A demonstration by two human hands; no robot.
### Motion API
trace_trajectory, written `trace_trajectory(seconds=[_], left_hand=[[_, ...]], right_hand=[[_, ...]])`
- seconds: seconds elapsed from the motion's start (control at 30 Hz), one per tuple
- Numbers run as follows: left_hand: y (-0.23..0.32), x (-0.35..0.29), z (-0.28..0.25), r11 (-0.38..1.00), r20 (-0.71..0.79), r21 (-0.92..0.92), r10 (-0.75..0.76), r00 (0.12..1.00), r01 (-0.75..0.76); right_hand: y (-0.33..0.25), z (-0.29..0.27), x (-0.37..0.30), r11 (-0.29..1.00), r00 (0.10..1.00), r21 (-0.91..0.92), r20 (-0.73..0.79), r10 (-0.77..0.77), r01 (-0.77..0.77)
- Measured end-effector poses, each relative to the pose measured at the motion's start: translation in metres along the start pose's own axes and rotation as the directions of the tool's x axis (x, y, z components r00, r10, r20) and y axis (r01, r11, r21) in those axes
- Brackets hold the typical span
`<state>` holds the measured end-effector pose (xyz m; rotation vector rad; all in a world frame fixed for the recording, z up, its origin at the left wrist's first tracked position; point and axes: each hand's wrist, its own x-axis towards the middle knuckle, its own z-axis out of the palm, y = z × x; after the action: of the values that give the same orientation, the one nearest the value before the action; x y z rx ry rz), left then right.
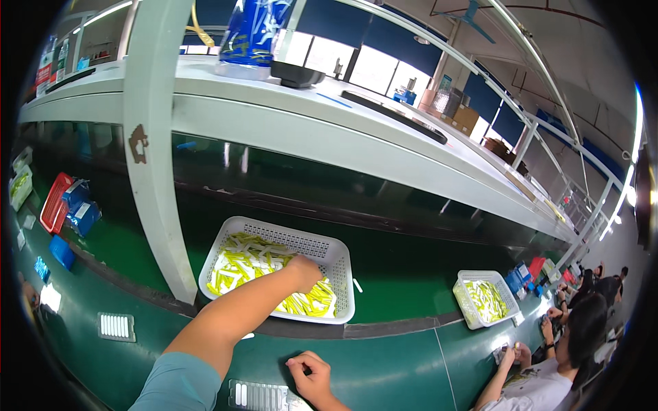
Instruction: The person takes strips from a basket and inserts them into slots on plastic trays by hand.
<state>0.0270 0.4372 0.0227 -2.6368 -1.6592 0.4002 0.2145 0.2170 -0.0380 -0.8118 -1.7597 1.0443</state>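
Left hand [301,274] down among the strips in the near basket; fingertips hidden, cannot tell whether pinching or spread. Right hand [312,377] loosely curled above or on the worktop, just beside a clear slotted tray; cannot tell whether anything inside the curl.

Largest to smallest:
- White overhead shelf [274,127], carried partly by a chipped upright post [147,103]; bottles and dishes up there, presumably to spare the bench.
- Green worktop [384,370], curving across the foreground.
- Near basket [334,255], white, perforated, on the green strip beyond the dark edging; probably set there for easy arm's reach, with open worktop left in front. Heaped with slender yellow-green and white strips [243,264]. Low walls, so easy to dip into.
- Other basket [468,308], white, similarly filled, farther right near a co-worker [548,377]; likely placed for that seat.
- Clear slotted tray [264,396], close to the body, white pieces at its left end; another tray [116,327] at left, 1 row of white pieces. Slots presumably to keep pieces apart.
- Loose white strip [358,285], just outside the near basket's right wall.

Labels: blue-printed bottle [253,34] with pale graphic marks; blue cartons [83,218] with white labels, too small to read.
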Motion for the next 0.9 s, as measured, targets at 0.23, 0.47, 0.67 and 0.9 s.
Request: trace_trajectory(seconds=[0.23,0.47,0.67,0.9], left_hand=[[-0.008,-0.007,-0.017,0.963,0.233,-0.259,-0.010,0.972,0.072],[0.029,0.007,-0.040,0.930,0.398,-0.348,0.035,0.917,0.116],[0.058,0.001,-0.043,0.978,0.293,-0.145,-0.104,0.950,0.152],[0.067,-0.006,-0.035,0.970,0.250,-0.157,-0.142,0.958,0.184]], right_hand=[[0.000,0.003,-0.001,1.000,1.000,-0.014,0.002,0.006,-0.006],[0.000,-0.002,0.000,1.000,1.000,0.005,0.013,0.009,-0.009],[0.007,-0.002,0.001,0.999,1.000,-0.036,0.026,-0.010,0.011],[0.005,0.000,0.000,1.000,1.000,-0.007,-0.002,0.005,-0.005]])
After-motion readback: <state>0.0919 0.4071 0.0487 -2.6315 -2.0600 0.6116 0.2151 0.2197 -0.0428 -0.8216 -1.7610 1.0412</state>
